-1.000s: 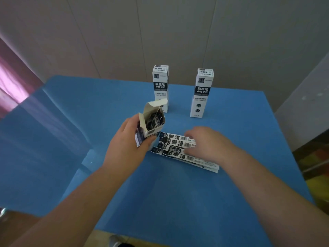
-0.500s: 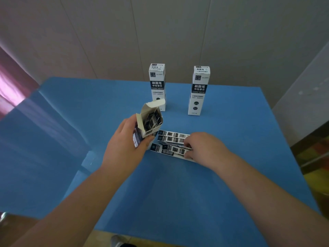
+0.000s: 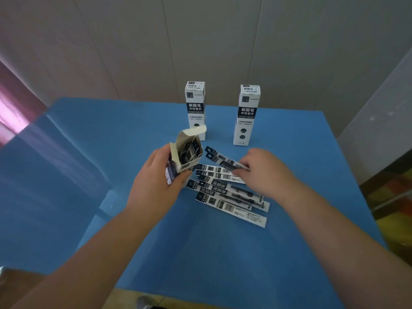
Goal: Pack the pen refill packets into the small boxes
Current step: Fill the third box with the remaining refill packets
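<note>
My left hand (image 3: 157, 181) grips a small open box (image 3: 184, 152) tilted toward me, its flap up and several refill packets inside. My right hand (image 3: 264, 172) pinches a couple of refill packets (image 3: 219, 158) lifted off the table, their dark ends pointing at the box mouth. Several more refill packets (image 3: 229, 197) lie fanned on the blue table below both hands.
Two closed white and dark boxes stand upright at the back, one (image 3: 195, 105) behind the held box and one (image 3: 247, 114) to the right. The blue table (image 3: 223, 253) ends near me and at the right. A wall stands behind.
My right hand has lifted a couple of packets from the pile and moved them up toward the box mouth. The left hand still holds the box in place.
</note>
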A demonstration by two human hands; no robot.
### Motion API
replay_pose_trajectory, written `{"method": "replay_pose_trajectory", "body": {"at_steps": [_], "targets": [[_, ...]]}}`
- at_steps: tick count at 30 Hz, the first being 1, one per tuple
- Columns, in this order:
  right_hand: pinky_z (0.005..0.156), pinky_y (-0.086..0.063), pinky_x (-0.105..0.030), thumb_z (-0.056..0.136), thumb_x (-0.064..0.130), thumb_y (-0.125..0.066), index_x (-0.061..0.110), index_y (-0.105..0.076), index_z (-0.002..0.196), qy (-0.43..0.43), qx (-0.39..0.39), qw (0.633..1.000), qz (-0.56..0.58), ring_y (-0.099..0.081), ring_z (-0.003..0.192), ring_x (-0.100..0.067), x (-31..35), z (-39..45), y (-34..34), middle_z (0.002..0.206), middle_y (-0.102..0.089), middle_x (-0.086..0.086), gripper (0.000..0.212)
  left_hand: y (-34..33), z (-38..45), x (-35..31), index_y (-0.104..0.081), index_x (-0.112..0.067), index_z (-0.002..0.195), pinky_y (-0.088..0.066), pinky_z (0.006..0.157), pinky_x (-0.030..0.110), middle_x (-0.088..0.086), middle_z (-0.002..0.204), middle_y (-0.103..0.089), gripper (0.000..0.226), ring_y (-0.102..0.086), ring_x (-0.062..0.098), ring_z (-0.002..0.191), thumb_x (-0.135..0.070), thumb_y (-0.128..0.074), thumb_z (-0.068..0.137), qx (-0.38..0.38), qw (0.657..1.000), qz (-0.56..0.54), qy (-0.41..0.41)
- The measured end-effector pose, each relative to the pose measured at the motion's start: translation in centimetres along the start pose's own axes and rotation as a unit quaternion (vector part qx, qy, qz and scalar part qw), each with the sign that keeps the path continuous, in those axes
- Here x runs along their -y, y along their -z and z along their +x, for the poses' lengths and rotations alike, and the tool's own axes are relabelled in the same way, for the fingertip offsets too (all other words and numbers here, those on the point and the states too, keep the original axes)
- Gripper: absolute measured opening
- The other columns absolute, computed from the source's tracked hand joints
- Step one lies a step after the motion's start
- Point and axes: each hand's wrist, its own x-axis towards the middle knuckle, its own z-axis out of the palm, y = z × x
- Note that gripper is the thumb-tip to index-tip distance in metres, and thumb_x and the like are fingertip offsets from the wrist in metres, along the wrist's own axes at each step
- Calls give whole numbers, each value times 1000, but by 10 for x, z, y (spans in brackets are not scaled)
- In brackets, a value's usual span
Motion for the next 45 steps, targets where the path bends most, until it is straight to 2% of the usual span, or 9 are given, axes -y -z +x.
{"method": "replay_pose_trajectory", "body": {"at_steps": [2, 8, 16, 25, 29, 32, 36, 40, 45], "targets": [[54, -47, -34, 94, 43, -65, 25, -66, 71, -22, -15, 999, 46, -61, 67, -18, 0, -1, 12, 75, -62, 3, 30, 0, 0, 1, -36, -55, 126, -42, 75, 15, -52, 113, -41, 52, -50, -14, 107, -46, -66, 85, -1, 1000, -4, 4], [55, -53, -29, 88, 39, -74, 26, -71, 84, -39, -73, 969, 232, -67, 57, -7, 11, -18, 50, 71, -72, 7, 14, 0, 0, 0, -35, -54, 125, -43, 75, 17, -51, 111, -42, 53, -53, -10, 99, -44, -67, 85, -5, 1000, -1, 2], [68, -60, -23, 85, 38, -71, 22, -76, 85, 87, -34, 849, 520, -76, 79, -21, 51, -34, 84, 90, -80, 0, 17, 0, 0, -1, -43, -50, 124, -44, 72, 18, -40, 114, -47, 44, -52, -10, 103, -51, -63, 85, -6, 1000, 5, -11], [68, -62, -44, 92, 42, -69, 21, -72, 84, 38, -136, 939, 313, -73, 65, -12, 87, -17, 79, 75, -76, 3, 23, -1, -4, -9, -50, -36, 126, -49, 73, 31, -18, 115, -56, 44, -54, 7, 97, -39, -67, 86, 1, 999, 33, -38], [59, -59, -30, 92, 41, -70, 19, -72, 81, 30, -121, 952, 280, -69, 60, -7, 93, -10, 61, 69, -73, 6, 24, -2, -4, -10, -53, -30, 123, -48, 72, 32, -15, 111, -56, 41, -53, 10, 96, -32, -73, 88, 5, 998, 42, -41], [44, -40, -10, 90, 41, -71, 24, -71, 79, 34, -117, 959, 257, -61, 56, 2, 93, -9, 47, 60, -65, 14, 21, -1, -2, -12, -53, -29, 122, -49, 72, 35, -14, 111, -56, 39, -54, 11, 96, -37, -69, 87, 8, 998, 45, -41], [54, -39, -8, 87, 51, -71, 32, -71, 93, 58, -113, 959, 252, -61, 76, 8, 89, -11, 48, 81, -68, 19, 20, -1, -1, -11, -54, -29, 120, -52, 75, 38, -12, 113, -58, 37, -56, 14, 98, -39, -67, 86, 8, 999, 38, -37], [57, -44, -8, 86, 47, -71, 37, -66, 81, 82, -140, 937, 310, -62, 75, 6, 88, -14, 55, 83, -68, 22, 12, 0, 0, -9, -53, -33, 123, -47, 72, 27, -16, 115, -57, 41, -55, 9, 97, -43, -66, 85, 0, 999, 38, -31], [50, -37, -11, 85, 39, -77, 38, -56, 61, 88, -123, 960, 236, -55, 64, 10, 92, -9, 44, 61, -58, 16, 32, -2, 1, -9, -52, -34, 121, -49, 75, 32, -18, 113, -55, 39, -55, 8, 97, -39, -70, 86, 4, 999, 34, -33]]}}
